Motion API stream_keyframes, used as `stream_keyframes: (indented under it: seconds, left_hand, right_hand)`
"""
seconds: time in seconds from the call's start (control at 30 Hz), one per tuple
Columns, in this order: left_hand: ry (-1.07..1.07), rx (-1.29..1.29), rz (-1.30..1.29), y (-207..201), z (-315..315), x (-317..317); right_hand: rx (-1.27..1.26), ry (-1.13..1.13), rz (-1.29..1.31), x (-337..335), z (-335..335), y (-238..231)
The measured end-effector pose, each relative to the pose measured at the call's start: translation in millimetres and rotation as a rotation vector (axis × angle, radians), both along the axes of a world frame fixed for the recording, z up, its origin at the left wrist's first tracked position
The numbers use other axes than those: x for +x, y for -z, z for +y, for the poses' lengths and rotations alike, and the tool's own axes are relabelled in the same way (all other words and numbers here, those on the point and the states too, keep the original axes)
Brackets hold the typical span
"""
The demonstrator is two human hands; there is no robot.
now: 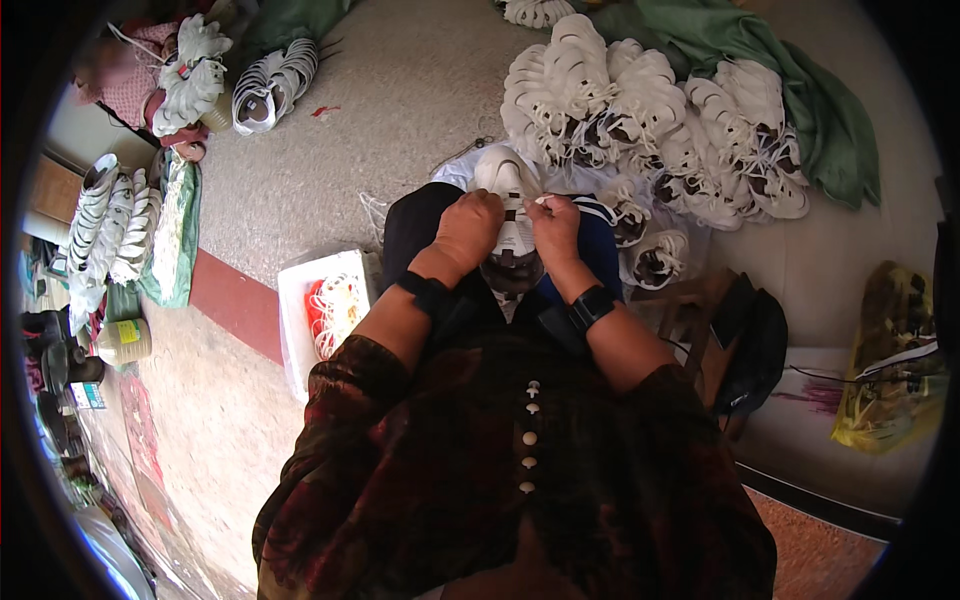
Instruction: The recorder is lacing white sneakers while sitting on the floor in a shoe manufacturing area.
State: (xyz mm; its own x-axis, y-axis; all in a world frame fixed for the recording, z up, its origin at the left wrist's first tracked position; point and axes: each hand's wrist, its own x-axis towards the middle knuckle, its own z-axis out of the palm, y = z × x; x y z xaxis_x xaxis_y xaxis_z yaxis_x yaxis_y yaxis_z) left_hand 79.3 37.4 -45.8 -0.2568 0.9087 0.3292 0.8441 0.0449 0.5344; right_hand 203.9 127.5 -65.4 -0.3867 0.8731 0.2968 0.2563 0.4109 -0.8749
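A white shoe (508,175) with a dark brown lining lies on my lap, its toe pointing away from me. My left hand (470,228) is closed at the left edge of the lace opening, its fingertips pressed against the shoe. My right hand (556,228) is closed at the opposite edge. A small white bit that looks like a shoelace shows at its thumb and finger. Exactly what the left fingertips pinch is hidden. Both wrists wear dark bands.
Left of my legs, a white box (297,330) holds white and red laces. White shoes (575,85) are heaped at the far right beside green cloth (735,50). Another person (125,80) sits at the far left near stacked shoes (115,220). A yellow bag (885,370) lies right.
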Motion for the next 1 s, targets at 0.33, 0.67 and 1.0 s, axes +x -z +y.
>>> stream_keyframes:
  seconds: [0.33,0.67,1.0]
  left_hand:
    - [-0.553,-0.48,0.399,-14.1,-183.0,-166.3]
    - [-0.315,-0.152,0.122,22.0,-110.5,-115.6]
    - [-0.077,-0.482,-0.163,-13.3,18.1,-34.9]
  right_hand:
    - [-0.116,0.661,0.242,181.3,74.7,-37.4]
    - [-0.207,-0.093,-0.116,86.6,59.4,-20.2]
    - [0.085,-0.066,-0.453,7.1,20.3,-2.2]
